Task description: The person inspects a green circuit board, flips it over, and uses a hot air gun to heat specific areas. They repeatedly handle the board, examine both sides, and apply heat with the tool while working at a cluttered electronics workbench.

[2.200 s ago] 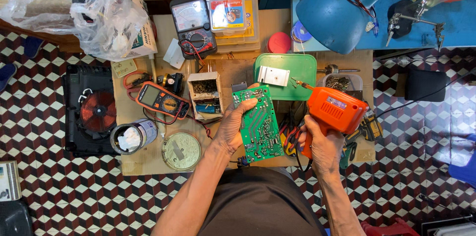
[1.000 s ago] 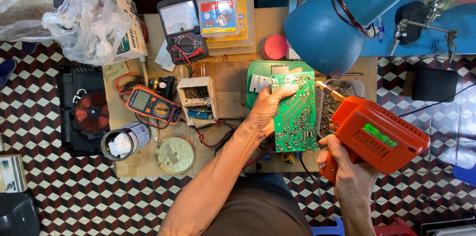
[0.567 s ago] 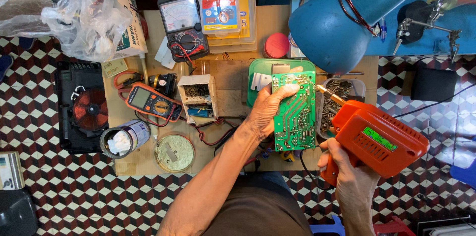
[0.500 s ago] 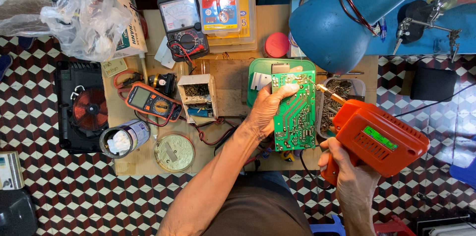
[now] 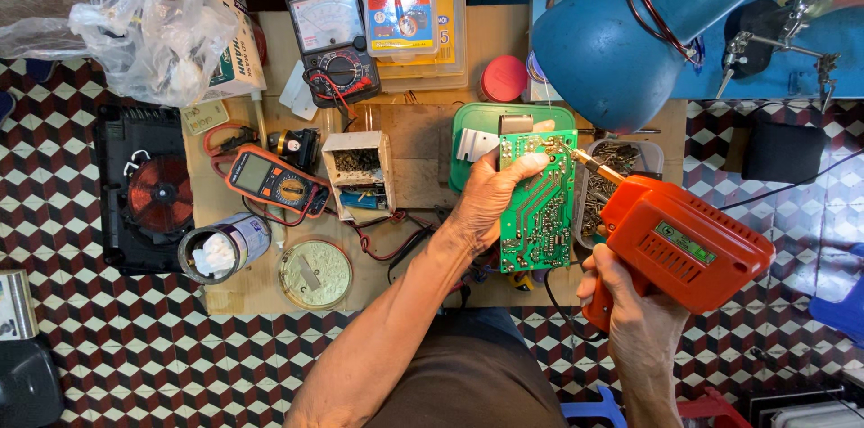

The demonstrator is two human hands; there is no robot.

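both hands' fingers are closed: left hand (image 5: 486, 198) gripping green circuit board (image 5: 537, 212), right hand (image 5: 630, 311) orange soldering gun (image 5: 679, 243).

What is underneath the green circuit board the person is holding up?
Under the circuit board, held by the left hand, part of a green tray and the wooden board show. Whatever lies directly beneath it is covered.

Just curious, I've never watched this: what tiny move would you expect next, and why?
Probably hold steady: the orange soldering gun in the right hand has its tip at the top edge of the green circuit board, gripped by the left hand.
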